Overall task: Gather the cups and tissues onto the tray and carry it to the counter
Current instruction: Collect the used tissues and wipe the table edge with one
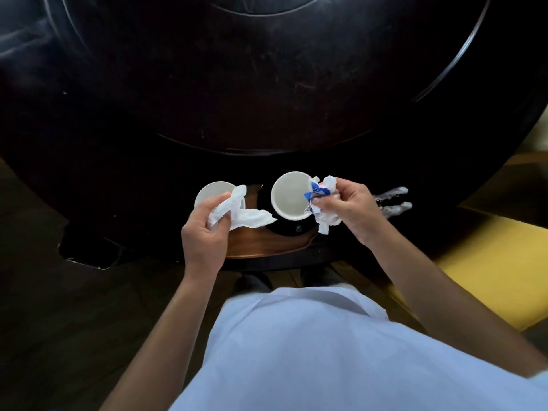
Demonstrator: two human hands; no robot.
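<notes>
Over tray (267, 247) | we clamp tissues: L hand (204, 229), R hand (344, 206) | cups (289, 195) just ahead | R nearer.

Looks like a restaurant dining room: big round dark bench (118, 161) with turntable (267, 69), yellow chair (489, 262) alongside.

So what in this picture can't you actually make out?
- Left cup, head view: the left hand and its white tissue cover part of it.
- Wooden tray: its left end is hidden behind that hand.
- Right hand: fingers hide most of the crumpled tissue and blue wrapper.
- Pale streaks on the dark table: blurred, unidentifiable.
</notes>
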